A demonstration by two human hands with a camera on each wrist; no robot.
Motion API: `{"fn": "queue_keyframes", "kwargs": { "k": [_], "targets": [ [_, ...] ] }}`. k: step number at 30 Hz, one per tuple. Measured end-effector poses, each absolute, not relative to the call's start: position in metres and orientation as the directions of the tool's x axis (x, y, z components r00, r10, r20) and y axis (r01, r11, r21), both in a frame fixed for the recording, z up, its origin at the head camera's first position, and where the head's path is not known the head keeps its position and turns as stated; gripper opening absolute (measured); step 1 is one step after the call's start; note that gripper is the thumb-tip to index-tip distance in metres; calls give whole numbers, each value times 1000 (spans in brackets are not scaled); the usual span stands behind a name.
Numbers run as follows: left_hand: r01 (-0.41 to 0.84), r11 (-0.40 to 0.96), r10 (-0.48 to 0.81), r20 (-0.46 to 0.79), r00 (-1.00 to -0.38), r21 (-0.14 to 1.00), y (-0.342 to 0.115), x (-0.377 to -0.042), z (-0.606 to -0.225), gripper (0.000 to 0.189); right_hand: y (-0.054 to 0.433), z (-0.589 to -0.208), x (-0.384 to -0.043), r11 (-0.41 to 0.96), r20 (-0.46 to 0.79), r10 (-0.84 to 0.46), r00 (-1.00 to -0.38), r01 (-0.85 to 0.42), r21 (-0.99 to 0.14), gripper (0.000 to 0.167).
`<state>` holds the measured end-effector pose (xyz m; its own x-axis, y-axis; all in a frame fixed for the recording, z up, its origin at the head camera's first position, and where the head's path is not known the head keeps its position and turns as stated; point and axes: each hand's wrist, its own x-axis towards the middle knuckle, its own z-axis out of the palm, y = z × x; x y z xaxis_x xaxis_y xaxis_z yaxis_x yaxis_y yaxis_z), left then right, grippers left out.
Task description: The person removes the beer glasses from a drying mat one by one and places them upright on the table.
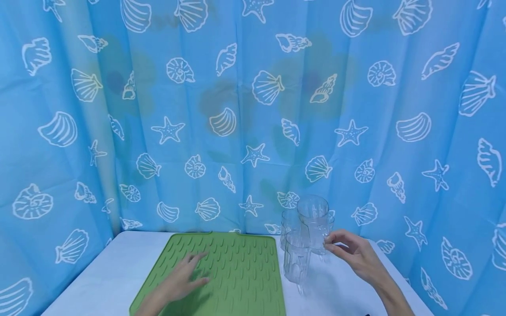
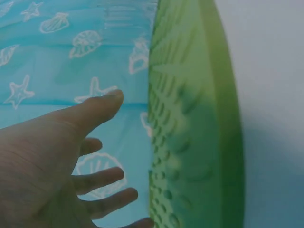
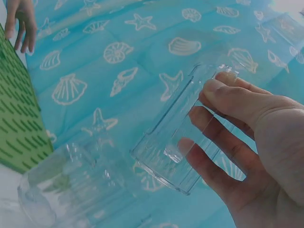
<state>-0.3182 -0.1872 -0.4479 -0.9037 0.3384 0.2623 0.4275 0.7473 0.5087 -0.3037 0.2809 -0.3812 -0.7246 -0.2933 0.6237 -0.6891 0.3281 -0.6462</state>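
Note:
My right hand (image 1: 352,252) holds a clear drinking glass (image 1: 313,219), thumb and fingers at its side near the lower end. In the right wrist view this glass (image 3: 166,137) is tilted, and the fingers (image 3: 209,164) curl against it. Other clear glasses stand close by: one in front (image 1: 296,259) and one behind to the left (image 1: 289,224), with another partly hidden behind the held one. My left hand (image 1: 179,276) hovers over the green ridged mat (image 1: 241,272) with its fingers spread and nothing in it; the left wrist view shows the palm side and loose fingers.
The mat lies on a white table (image 1: 106,272), left of the glasses. A blue curtain (image 1: 205,145) with white shell prints hangs behind the table and along both sides. A small dark object pokes in at the bottom edge, near my right forearm.

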Motion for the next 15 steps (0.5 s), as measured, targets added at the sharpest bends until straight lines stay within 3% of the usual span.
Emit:
{"fn": "queue_keyframes", "kwargs": {
  "k": [15],
  "targets": [
    [174, 882, 203, -20, -979, 437, -212, -304, -460, 76, 314, -399, -304, 349, 615, -256, -746, -665, -660, 14]
  ]
}}
